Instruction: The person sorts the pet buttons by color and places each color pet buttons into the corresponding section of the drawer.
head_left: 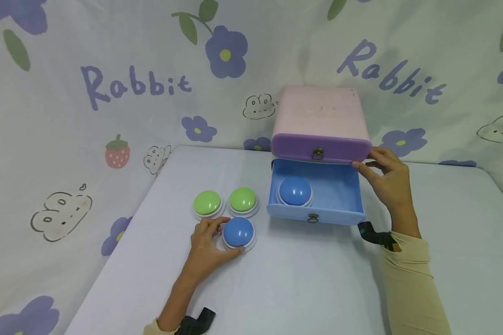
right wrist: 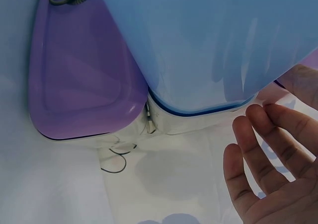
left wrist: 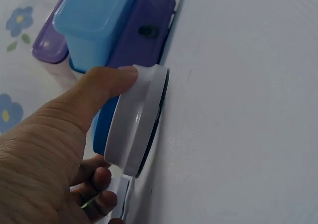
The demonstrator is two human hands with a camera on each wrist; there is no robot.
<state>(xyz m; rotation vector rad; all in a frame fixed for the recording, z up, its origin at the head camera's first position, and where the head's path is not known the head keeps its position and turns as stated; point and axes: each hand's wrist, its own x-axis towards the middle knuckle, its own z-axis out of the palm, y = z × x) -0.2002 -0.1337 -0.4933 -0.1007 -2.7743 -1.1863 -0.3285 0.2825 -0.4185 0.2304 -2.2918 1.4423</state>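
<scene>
Right now your left hand (head_left: 205,249) grips a blue glossy domed button with a round white base (head_left: 238,231), fingers on its far side and thumb on its near side. That button is low over the white bench (head_left: 302,270), and you cannot tell whether its base touches the surface. Just beyond it, two green glossy domed buttons with round white bases (head_left: 207,203) (head_left: 242,200) sit side by side on the bench.

To your right stands a pale pink plastic cabinet with rounded edges (head_left: 320,111). Its light blue plastic drawer (head_left: 337,215) juts out beneath an upper purple drawer front (head_left: 293,146); both carry small metal ring pulls (head_left: 313,217) (head_left: 317,154). A second blue domed button (head_left: 295,190) sits inside the blue drawer, towards its left end. From your right wrist you also see a lower purple drawer front (right wrist: 84,80).

Your right hand (head_left: 387,179) is at the right corner of the upper purple front, its grip slack around nothing, the fingers spread and gently bent. A beige sleeve (head_left: 411,284) covers that forearm, and behind the cabinet hangs a white flowered cloth (head_left: 138,116)
</scene>
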